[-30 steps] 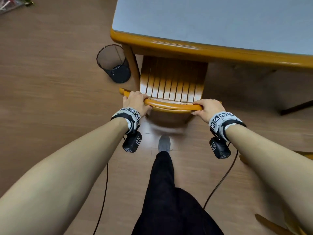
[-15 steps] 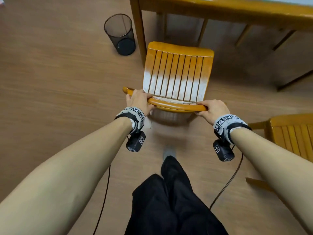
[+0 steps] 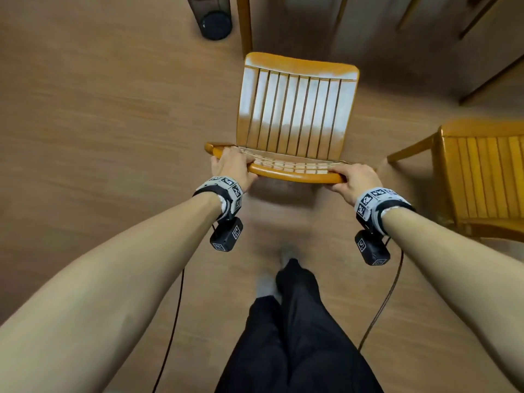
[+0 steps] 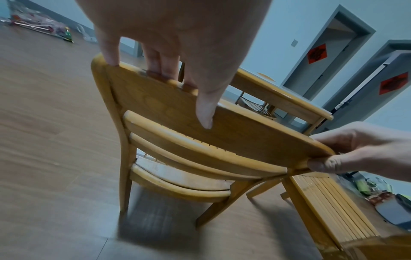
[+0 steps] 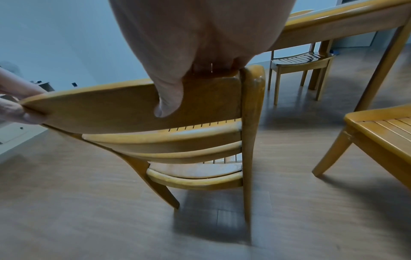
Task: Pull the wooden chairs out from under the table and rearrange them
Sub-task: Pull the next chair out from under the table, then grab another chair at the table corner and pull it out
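A wooden chair (image 3: 295,109) with a slatted seat stands on the floor in front of me, clear of the table. My left hand (image 3: 231,165) grips the left end of its curved top rail (image 3: 295,173), fingers over the front and thumb behind. My right hand (image 3: 351,180) grips the right end the same way. The left wrist view shows my left hand (image 4: 169,44) on the backrest (image 4: 177,109). The right wrist view shows my right hand (image 5: 189,44) on the backrest (image 5: 111,109). A second wooden chair (image 3: 482,177) stands close on the right.
A table leg (image 3: 244,24) rises just beyond the chair, and a black mesh bin (image 3: 214,15) stands to its left. A third chair (image 5: 300,63) sits under the table (image 5: 333,19). My legs and trailing cables are below. Bare wood floor lies to the left.
The chair has slid towards me, from mostly under the tabletop to fully out. I have stepped back, the tabletop has left the head view, and the second chair has appeared on the right.
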{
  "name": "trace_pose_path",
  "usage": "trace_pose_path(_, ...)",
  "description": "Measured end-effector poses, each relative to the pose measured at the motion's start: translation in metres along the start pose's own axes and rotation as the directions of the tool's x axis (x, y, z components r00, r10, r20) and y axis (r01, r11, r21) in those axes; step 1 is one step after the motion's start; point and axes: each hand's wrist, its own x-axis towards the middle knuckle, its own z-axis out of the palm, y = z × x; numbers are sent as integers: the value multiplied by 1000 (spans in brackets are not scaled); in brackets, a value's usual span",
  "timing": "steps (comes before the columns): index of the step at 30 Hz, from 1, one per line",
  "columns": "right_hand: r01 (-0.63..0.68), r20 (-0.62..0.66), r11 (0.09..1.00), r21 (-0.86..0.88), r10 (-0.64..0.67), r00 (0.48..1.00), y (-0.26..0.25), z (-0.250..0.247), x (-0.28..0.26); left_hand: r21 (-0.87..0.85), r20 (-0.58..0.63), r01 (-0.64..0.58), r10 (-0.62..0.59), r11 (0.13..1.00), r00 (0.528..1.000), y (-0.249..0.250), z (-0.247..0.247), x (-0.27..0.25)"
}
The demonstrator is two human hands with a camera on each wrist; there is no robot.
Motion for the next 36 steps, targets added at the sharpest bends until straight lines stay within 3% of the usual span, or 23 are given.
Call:
trace_pose_path(10, 17, 148, 1000, 4, -17, 989, 22, 14, -94, 0, 86, 74, -74, 997, 994, 24, 29, -105)
trace_pose_path(17, 11, 336, 1000, 17, -16, 942, 1, -14, -91, -133, 214, 165, -135, 977, 967, 23, 17, -129)
trace_pose_path(22, 141, 201, 983, 119, -163, 966, -69, -59, -65, -212, 81, 273, -262, 938, 962, 8, -50, -127)
trace_pose_path(26, 229, 147, 968, 104, -243, 959, -139, -93, -32, -250, -30, 281, -297, 927, 954, -32, -115, -113)
trace_pose_path(32, 264, 115, 959, 105, -275, 955, -251, -113, 44, -260, -135, 282, -324, 923, 936, -128, -192, -58)
trace_pose_path(36, 222, 109, 969, 106, -233, 966, -328, -103, 108, -247, -131, 275, -313, 929, 941, -204, -223, -5)
